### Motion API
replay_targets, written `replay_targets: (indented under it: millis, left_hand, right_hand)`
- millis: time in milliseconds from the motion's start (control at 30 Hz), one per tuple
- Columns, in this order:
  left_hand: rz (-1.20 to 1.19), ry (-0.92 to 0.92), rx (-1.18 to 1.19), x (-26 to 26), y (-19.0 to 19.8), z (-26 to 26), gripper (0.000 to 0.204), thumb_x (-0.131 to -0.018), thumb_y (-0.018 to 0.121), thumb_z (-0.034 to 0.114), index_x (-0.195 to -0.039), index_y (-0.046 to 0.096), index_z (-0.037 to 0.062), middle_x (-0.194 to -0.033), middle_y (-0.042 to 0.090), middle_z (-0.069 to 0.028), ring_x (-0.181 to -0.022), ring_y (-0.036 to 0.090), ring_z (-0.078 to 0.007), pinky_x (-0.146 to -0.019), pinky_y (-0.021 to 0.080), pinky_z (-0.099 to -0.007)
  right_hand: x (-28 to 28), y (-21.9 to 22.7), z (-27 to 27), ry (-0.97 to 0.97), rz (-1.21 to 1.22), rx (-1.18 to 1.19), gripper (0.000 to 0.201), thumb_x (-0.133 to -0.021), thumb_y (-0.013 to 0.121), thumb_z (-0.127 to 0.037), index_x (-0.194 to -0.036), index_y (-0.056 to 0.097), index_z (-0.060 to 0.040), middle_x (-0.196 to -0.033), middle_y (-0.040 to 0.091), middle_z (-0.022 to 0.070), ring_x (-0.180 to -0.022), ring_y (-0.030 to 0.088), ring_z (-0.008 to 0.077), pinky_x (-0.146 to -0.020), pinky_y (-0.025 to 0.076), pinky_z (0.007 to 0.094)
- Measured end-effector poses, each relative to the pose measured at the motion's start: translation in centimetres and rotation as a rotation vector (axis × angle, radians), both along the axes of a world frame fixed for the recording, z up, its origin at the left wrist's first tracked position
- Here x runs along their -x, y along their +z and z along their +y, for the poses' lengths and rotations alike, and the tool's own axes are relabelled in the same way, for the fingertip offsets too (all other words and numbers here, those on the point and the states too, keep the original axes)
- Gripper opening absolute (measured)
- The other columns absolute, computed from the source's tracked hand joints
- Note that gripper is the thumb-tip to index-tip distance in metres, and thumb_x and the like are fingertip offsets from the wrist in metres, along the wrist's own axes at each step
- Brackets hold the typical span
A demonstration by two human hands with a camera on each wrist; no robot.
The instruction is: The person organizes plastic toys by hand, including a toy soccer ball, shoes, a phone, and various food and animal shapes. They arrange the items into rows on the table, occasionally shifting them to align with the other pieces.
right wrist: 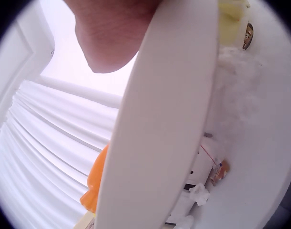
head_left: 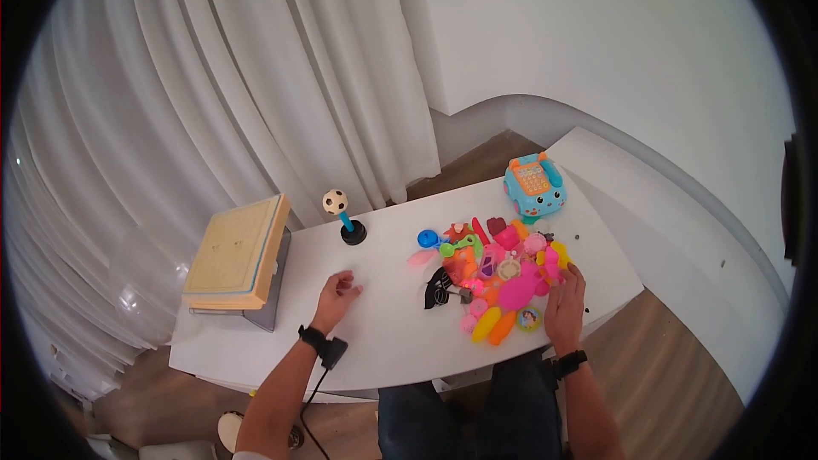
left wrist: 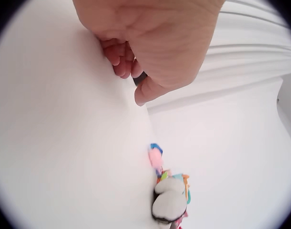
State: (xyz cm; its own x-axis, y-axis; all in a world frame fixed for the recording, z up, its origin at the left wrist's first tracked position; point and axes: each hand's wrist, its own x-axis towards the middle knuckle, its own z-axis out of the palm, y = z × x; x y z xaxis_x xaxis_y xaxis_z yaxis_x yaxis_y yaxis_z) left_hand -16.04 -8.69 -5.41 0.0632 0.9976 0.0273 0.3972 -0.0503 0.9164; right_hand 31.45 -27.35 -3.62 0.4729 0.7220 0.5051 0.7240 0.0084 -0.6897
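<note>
My left hand (head_left: 336, 298) rests at the table's middle with fingers loosely bent and nothing in them. In the left wrist view the left hand (left wrist: 155, 43) lies low over the white surface, a dark bit showing past the thumb. My right hand (head_left: 564, 311) lies flat, fingers straight, along the right side of a heap of toys. Its fingertips are right by a yellow piece (head_left: 559, 254). The heap has a pink toy (head_left: 520, 290), a yellow toy (head_left: 486, 324), an orange toy (head_left: 503, 328) and a round picture disc (head_left: 529, 318). Only part of the right hand (right wrist: 112, 43) shows in the right wrist view.
A toy telephone (head_left: 535, 187) stands at the back right of the white table (head_left: 383, 341). A small football on a stand (head_left: 353, 232) is at the back. A thick board (head_left: 234, 255) on a grey box occupies the left end. A black cable (head_left: 438, 288) lies beside the toys.
</note>
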Motion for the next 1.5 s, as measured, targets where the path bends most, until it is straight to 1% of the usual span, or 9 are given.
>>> replay_targets:
  millis: [133, 200, 400, 533, 700, 867, 1333, 1400, 1500]
  left_hand:
    - [0.099, -0.010, -0.179, -1.0, 0.1, -6.1, 0.040, -0.091, 0.084, 0.015, -0.127, 0.069, 0.0054, -0.117, 0.071, -0.0037, -0.099, 0.063, -0.0165, -0.088, 0.053, -0.0332]
    - [0.060, 0.044, -0.191, -1.3, -0.1, -7.5, 0.034, -0.091, 0.082, 0.013, -0.122, 0.071, 0.0066, -0.113, 0.072, -0.0033, -0.095, 0.064, -0.0168, -0.084, 0.054, -0.0332]
    - [0.171, 0.035, -0.351, -2.5, 0.7, -7.8, 0.025, -0.088, 0.076, 0.007, -0.113, 0.073, 0.0080, -0.107, 0.071, -0.0076, -0.087, 0.066, -0.0243, -0.081, 0.057, -0.0367]
    - [0.180, 0.025, -0.346, -2.2, 1.1, -7.9, 0.023, -0.088, 0.075, 0.007, -0.111, 0.073, 0.0080, -0.105, 0.071, -0.0075, -0.088, 0.067, -0.0248, -0.082, 0.057, -0.0372]
    - [0.117, 0.054, -0.341, -2.4, 1.5, -8.3, 0.018, -0.089, 0.074, 0.007, -0.106, 0.073, 0.0074, -0.104, 0.070, -0.0082, -0.089, 0.068, -0.0251, -0.084, 0.057, -0.0374]
    - [0.100, 0.056, -0.352, -2.3, 1.6, -8.1, 0.017, -0.088, 0.073, 0.007, -0.105, 0.074, 0.0078, -0.103, 0.070, -0.0079, -0.088, 0.069, -0.0256, -0.083, 0.058, -0.0377]
    - [0.119, 0.031, -0.392, -2.1, 1.7, -8.0, 0.015, -0.085, 0.073, 0.009, -0.100, 0.073, 0.0085, -0.096, 0.070, -0.0069, -0.087, 0.068, -0.0267, -0.082, 0.058, -0.0398]
    - [0.112, 0.033, -0.404, -2.0, 1.4, -7.8, 0.015, -0.084, 0.073, 0.009, -0.099, 0.073, 0.0084, -0.095, 0.070, -0.0068, -0.086, 0.068, -0.0267, -0.082, 0.057, -0.0400]
    - [0.095, 0.035, -0.405, -2.0, 1.3, -7.8, 0.014, -0.084, 0.073, 0.008, -0.098, 0.073, 0.0084, -0.093, 0.070, -0.0068, -0.087, 0.068, -0.0269, -0.082, 0.057, -0.0403]
  right_hand:
    - [-0.7, -0.9, 0.3, 0.027, -0.055, -0.025, 0.036, -0.107, 0.057, -0.012, -0.141, 0.056, 0.0020, -0.151, 0.052, 0.0271, -0.140, 0.053, 0.0436, -0.114, 0.046, 0.0486]
    - [-1.6, -1.2, 0.7, 0.090, 0.156, -0.099, 0.036, -0.106, 0.059, -0.008, -0.142, 0.056, -0.0006, -0.145, 0.059, 0.0205, -0.135, 0.059, 0.0336, -0.110, 0.048, 0.0419]
    - [-1.4, 6.9, 6.5, 0.361, -0.057, -0.074, 0.030, -0.102, 0.065, -0.004, -0.131, 0.064, -0.0016, -0.128, 0.070, 0.0158, -0.117, 0.069, 0.0258, -0.098, 0.055, 0.0369]
    - [1.1, 9.8, 14.0, 0.619, -0.043, 0.136, 0.026, -0.099, 0.071, -0.007, -0.124, 0.068, 0.0010, -0.122, 0.071, 0.0200, -0.107, 0.072, 0.0306, -0.094, 0.057, 0.0392]
    - [3.9, 5.8, 23.0, 0.737, -0.254, 0.231, 0.036, -0.100, 0.074, -0.023, -0.127, 0.068, -0.0006, -0.114, 0.072, 0.0191, -0.102, 0.072, 0.0347, -0.091, 0.057, 0.0439]
    - [5.5, 3.3, 26.5, 0.789, -0.401, 0.321, 0.019, -0.088, 0.071, -0.010, -0.105, 0.076, -0.0008, -0.104, 0.074, 0.0199, -0.101, 0.069, 0.0406, -0.091, 0.056, 0.0467]
    - [6.2, 8.3, 25.5, 0.808, -0.497, 0.552, 0.026, -0.091, 0.076, -0.011, -0.115, 0.076, -0.0023, -0.113, 0.075, 0.0177, -0.101, 0.071, 0.0342, -0.091, 0.057, 0.0419]
    - [7.3, 9.4, 24.4, 0.898, -0.538, 0.347, 0.029, -0.094, 0.076, -0.014, -0.120, 0.074, -0.0035, -0.117, 0.074, 0.0155, -0.108, 0.069, 0.0335, -0.096, 0.055, 0.0420]
    - [10.3, 11.0, 21.1, 1.120, -0.505, 0.541, 0.040, -0.094, 0.079, -0.021, -0.130, 0.070, -0.0054, -0.128, 0.072, 0.0133, -0.121, 0.065, 0.0332, -0.108, 0.050, 0.0421]
